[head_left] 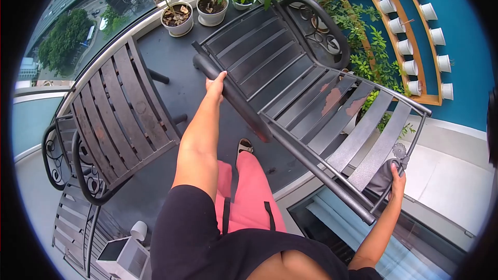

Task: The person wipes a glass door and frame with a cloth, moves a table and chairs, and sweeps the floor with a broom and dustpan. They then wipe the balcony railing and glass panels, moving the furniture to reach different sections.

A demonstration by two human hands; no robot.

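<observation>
The dark metal chair (298, 96) reaches from 12 o'clock round to 4 o'clock, right in front of the person. The left grip (215, 84), near 11 o'clock, is closed round the fat round arm bar. The right grip (397, 180), close to 4 o'clock, is closed on the thin bar at the end of the back, next to a dark, bunched-up thing (381, 177) that may be a cloth.

To do this well, I think both hands should squeeze tight and share the load, because a long metal chair could twist or swing. Small, slow steps would be safest, with the shoe (245, 147) kept out from under the bars. The end at 4 o'clock should stay off the window (358, 228), and the end at 12 o'clock should not bump the flower pots (211, 16). I cannot tell if the chair's legs are on the floor (176, 96).

The chair is almost black, with flat strips across the seat and the back. The strips at 4 o'clock look pale and shiny. Near 2 and 3 o'clock, rusty red-brown patches (332, 101) show on the back. The far arm, at 1 o'clock, has curly metal loops inside it. Another chair (122, 111) is at 9 o'clock, with brown marks on its strips.
</observation>
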